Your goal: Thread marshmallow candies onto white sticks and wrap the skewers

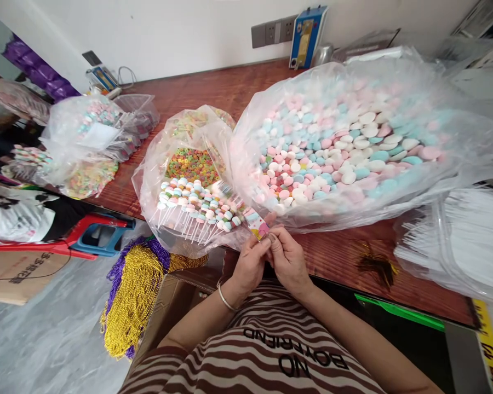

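Packet (256, 222) is pinched by left hand (251, 264) and right hand (290, 260), both nearly closed, just beside the lollipops (204, 207).

Place: workshop | Evidence: long worktable (213, 85); bulk bag of pastel pieces (340, 210); bagged white sticks (476, 241)

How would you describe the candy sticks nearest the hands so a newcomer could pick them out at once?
On the brown table, left of the big bag of pastel candies, sits a smaller clear bag. Along its front, near the left hand, lie the candy sticks. Their candies are stacked on white sticks, unlike the small rings piled behind them.
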The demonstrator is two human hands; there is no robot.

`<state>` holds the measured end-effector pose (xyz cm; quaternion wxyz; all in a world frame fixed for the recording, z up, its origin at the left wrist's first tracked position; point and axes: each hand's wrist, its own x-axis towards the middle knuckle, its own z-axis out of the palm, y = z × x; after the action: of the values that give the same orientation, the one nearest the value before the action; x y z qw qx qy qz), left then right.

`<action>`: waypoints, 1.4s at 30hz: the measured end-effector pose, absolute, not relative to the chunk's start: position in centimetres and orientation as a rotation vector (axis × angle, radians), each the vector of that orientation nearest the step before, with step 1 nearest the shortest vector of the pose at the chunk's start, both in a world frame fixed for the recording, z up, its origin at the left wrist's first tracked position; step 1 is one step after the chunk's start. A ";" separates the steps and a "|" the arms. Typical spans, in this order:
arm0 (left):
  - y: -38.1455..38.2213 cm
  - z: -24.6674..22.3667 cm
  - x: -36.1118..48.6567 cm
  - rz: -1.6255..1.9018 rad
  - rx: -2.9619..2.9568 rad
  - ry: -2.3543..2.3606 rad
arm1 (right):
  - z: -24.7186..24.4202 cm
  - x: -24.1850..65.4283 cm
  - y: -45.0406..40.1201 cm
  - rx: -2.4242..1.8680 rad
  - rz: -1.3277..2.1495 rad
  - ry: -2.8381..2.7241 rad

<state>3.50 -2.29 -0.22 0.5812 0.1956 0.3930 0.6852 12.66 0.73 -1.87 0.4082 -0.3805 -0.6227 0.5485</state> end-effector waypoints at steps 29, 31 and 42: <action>-2.3 -0.5 3.0 1.571 0.684 1.223 | -1.3 11.6 1.5 -0.714 1.969 -0.790; -2.3 -0.2 2.8 1.506 0.636 1.112 | -1.2 11.5 1.3 -0.689 1.973 -0.722; -1.6 -0.1 1.3 1.403 0.494 0.960 | -0.7 11.9 0.7 -0.640 2.183 -0.646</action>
<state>1.25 -1.55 -0.06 0.6330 0.2158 0.4199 0.6135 11.91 0.69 -0.66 0.3788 -0.2504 -0.2529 0.8543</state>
